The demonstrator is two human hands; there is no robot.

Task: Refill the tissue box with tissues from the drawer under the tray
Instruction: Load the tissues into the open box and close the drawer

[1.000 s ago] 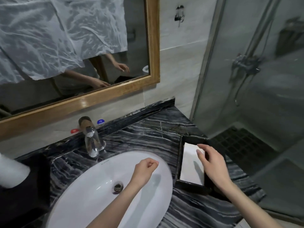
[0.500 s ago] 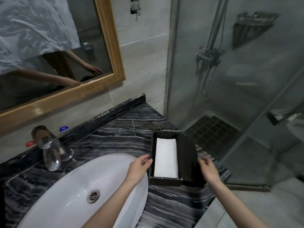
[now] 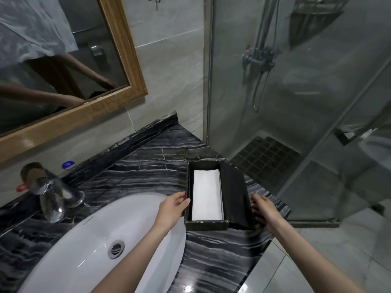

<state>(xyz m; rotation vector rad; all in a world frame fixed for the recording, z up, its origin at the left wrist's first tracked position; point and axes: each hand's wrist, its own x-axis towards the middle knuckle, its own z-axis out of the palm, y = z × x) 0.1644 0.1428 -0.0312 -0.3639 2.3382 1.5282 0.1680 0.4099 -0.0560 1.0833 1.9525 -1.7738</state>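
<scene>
Dark open tissue box on marble counter, flat white tissues stacked inside

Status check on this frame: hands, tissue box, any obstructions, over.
Left hand grips tissue box left wall. Right hand at open lid edge, grip unclear. Tissues lie inside. Nothing blocking.
</scene>
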